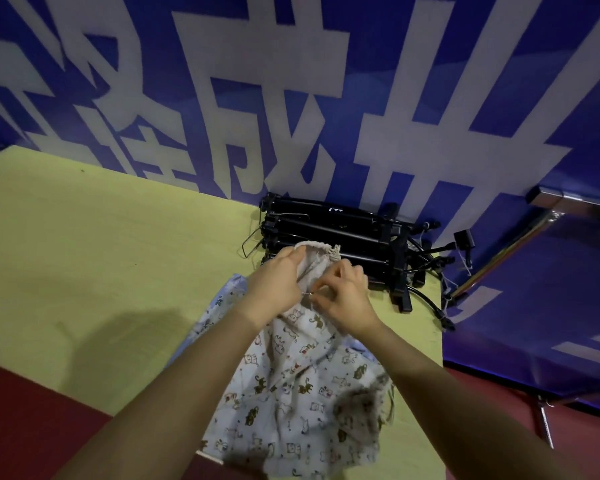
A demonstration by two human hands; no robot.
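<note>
Left grip (274, 282) is curled round the gathered waistband (321, 251) of a cat-print garment (291, 393), its fingers tucked into the cloth. Right grip (343, 294) pinches the same cloth just beside it, with thumb and fingertips pressed together; whatever sits between them is too small to tell. The garment spreads from both hands down to the near edge of the yellow counter (101, 254), partly over a blue flowered cloth (222, 303). A stack of black hangers (326, 230) lies at the far right corner, against a blue banner (499, 81) with white characters.
</note>
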